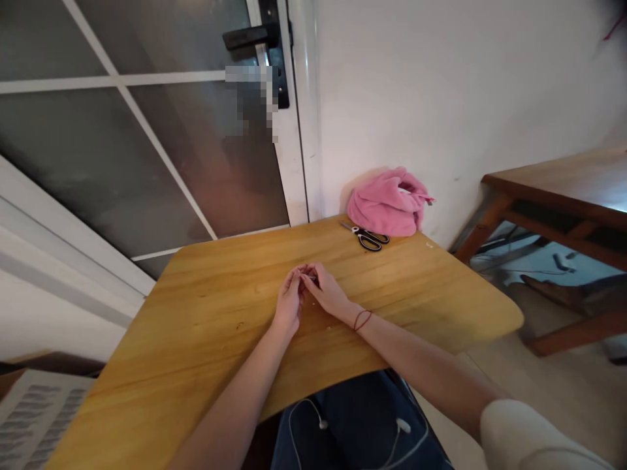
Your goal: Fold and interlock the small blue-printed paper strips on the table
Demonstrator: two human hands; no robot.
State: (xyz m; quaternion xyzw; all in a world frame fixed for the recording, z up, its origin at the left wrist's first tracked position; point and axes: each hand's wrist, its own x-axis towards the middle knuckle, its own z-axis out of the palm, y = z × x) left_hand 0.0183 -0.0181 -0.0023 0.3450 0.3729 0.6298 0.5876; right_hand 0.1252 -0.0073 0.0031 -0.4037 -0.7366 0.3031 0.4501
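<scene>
Over the middle of the wooden table (206, 313), my left hand (290, 297) and my right hand (326, 290) meet at their fingertips. Both are closed, fingers bent and pressed together around something small. A dark bit shows by the right thumb, but the fingers hide most of it and I cannot make out what it is. A thin red cord (362, 320) circles my right wrist. Beyond my hands lies a pair of scissors (368, 239) with black and white handles. Touching them or very close is a bunched pink plush cloth or bag (386, 202).
A white-framed door with dark glass panes (210, 156) and a black handle (249, 38) stands behind the table. At right is another wooden table (553, 183). White earphones (322, 424) lie on my lap. A printed carton (39, 418) sits low at left.
</scene>
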